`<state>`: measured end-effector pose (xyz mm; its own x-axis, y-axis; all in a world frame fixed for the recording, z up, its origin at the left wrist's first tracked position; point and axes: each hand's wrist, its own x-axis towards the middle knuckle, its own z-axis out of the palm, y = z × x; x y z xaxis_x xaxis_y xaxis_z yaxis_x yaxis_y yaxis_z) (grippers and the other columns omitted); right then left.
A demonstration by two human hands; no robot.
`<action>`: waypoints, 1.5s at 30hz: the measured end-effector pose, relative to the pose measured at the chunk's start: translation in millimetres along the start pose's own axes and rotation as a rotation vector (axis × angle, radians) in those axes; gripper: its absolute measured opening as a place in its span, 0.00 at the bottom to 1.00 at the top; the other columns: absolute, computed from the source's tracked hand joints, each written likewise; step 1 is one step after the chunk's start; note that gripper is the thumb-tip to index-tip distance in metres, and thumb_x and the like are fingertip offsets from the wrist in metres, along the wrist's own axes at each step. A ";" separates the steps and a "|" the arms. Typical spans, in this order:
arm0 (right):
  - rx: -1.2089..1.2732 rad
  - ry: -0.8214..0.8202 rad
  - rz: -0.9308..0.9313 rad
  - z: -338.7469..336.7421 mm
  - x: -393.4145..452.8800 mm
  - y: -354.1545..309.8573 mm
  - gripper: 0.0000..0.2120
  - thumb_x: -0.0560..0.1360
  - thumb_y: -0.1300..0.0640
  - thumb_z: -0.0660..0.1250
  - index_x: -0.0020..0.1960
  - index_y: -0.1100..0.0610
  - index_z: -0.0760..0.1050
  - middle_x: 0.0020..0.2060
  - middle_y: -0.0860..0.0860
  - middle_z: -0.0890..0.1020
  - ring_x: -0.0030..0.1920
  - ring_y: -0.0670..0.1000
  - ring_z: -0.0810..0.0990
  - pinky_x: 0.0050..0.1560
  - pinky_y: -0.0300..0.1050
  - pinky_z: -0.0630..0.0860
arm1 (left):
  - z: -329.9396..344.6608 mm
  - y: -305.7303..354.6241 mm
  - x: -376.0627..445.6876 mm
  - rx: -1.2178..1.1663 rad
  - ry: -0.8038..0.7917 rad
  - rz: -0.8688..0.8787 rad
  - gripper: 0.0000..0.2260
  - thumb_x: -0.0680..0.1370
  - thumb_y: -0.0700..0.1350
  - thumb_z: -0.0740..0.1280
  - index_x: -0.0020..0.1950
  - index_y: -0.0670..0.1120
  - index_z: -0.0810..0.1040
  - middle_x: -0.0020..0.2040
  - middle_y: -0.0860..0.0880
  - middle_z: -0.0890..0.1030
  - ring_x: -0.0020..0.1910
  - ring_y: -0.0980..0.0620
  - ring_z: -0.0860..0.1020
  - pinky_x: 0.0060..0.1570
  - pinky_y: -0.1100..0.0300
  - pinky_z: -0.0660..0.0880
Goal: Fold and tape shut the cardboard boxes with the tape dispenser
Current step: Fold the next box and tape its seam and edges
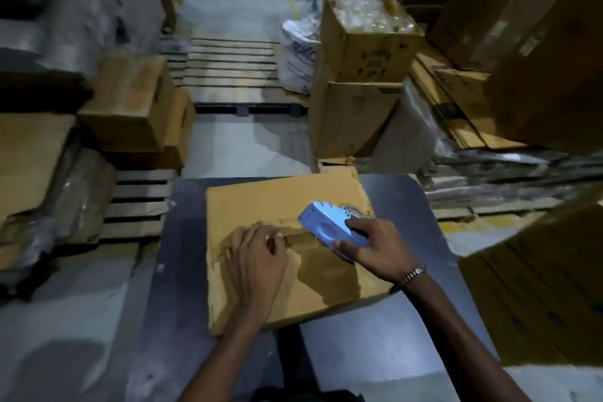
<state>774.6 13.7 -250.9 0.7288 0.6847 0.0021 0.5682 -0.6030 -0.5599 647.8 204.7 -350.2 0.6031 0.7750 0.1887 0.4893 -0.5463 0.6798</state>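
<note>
Right hand point(378, 248) grips the blue tape dispenser point(329, 225) on the box point(261, 202) seam; left hand point(257, 258) presses the flaps down, fingers loosely bent. Box sits on the dark tabletop point(182, 238). I read this as mid-taping; next I'd pull along the seam, flaps held flush.

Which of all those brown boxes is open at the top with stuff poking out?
The open box stacked on another box, behind the table on the right: clear plastic pieces heap out of its top. The box under the hands is folded shut.
</note>
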 end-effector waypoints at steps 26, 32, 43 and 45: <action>0.299 -0.712 -0.377 46.6 109.2 -49.7 0.18 0.76 0.42 0.74 0.40 0.56 0.79 0.35 0.56 0.79 0.32 0.54 0.75 0.36 0.49 0.68 | -93.4 -26.8 26.7 -1.006 -0.093 -0.652 0.15 0.77 0.40 0.77 0.63 0.46 0.84 0.51 0.35 0.87 0.50 0.41 0.85 0.52 0.50 0.81; 0.488 -0.800 -0.142 39.9 111.5 -53.9 0.20 0.74 0.44 0.73 0.44 0.64 0.79 0.38 0.59 0.83 0.37 0.55 0.81 0.40 0.46 0.73 | -108.1 -52.2 29.5 -0.877 0.054 -0.622 0.25 0.73 0.39 0.80 0.69 0.51 0.80 0.44 0.43 0.89 0.48 0.55 0.87 0.52 0.68 0.77; 0.300 -0.737 -0.021 72.9 132.5 -77.0 0.24 0.73 0.44 0.74 0.31 0.58 0.70 0.29 0.52 0.69 0.32 0.51 0.65 0.39 0.49 0.59 | -77.2 -86.0 29.3 -0.692 0.206 -0.706 0.26 0.71 0.45 0.83 0.68 0.51 0.83 0.45 0.48 0.88 0.45 0.63 0.85 0.60 0.52 0.82; 0.266 -0.716 -0.025 77.7 135.1 -80.9 0.23 0.75 0.48 0.74 0.28 0.53 0.67 0.28 0.50 0.66 0.31 0.51 0.64 0.38 0.49 0.58 | -70.9 -94.5 32.3 -0.684 0.203 -0.722 0.25 0.70 0.46 0.84 0.67 0.53 0.84 0.45 0.46 0.88 0.45 0.60 0.86 0.61 0.49 0.81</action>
<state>797.4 186.8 -269.7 0.2400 0.8496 -0.4696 0.4036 -0.5273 -0.7477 576.4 303.9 -358.1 0.1566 0.9219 -0.3544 0.1904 0.3239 0.9268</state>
